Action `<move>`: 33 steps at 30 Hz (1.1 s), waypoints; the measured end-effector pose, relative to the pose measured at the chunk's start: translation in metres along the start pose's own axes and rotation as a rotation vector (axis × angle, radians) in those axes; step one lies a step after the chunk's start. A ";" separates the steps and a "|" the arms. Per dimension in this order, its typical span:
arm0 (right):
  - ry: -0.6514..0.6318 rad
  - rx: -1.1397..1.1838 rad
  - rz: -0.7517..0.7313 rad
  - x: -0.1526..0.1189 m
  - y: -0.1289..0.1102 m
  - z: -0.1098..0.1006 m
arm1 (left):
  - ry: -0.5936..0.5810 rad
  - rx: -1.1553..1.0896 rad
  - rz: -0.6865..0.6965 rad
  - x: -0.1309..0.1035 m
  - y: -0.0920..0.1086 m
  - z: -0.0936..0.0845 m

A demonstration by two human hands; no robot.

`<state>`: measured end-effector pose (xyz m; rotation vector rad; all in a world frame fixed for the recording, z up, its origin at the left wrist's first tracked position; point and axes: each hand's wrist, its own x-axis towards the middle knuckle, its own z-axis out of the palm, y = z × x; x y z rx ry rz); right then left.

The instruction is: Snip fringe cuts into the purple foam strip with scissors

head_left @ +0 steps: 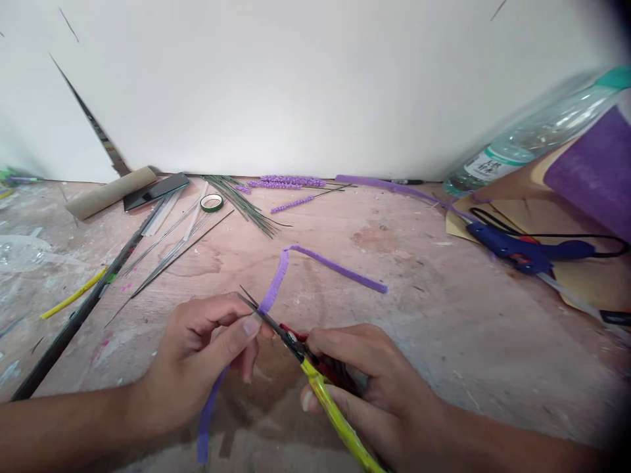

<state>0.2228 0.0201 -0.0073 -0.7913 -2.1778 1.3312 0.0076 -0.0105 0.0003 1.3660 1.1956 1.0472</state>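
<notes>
Between thumb and fingers my left hand (211, 345) pinches a narrow purple paper strip (277, 279). One part of the strip runs up from the pinch, folds over and lies along the table to the right; its edge looks finely snipped. The other end hangs down below my left hand. My right hand (365, 381) grips a pair of scissors (315, 378) with yellow and red handles. The blades are slightly parted and cross the strip right at my left fingertips. Part of the red handle is hidden behind my right fingers.
Purple flower stems (290, 182), green wires (246, 207), a tape roll (211, 203), a phone (156, 192) and a cardboard tube (111, 192) lie along the back. At right are a blue glue gun (532, 253) and a plastic bottle (532, 141). A white board (305, 85) stands behind.
</notes>
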 end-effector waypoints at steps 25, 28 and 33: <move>-0.070 0.213 0.144 0.003 -0.001 -0.002 | -0.065 -0.109 -0.086 -0.001 -0.004 -0.001; -0.044 0.185 0.119 0.003 -0.001 -0.002 | -0.082 -0.144 -0.126 -0.002 -0.005 -0.001; -0.032 0.164 0.121 0.002 -0.003 0.000 | -0.070 -0.168 -0.148 0.001 -0.005 0.002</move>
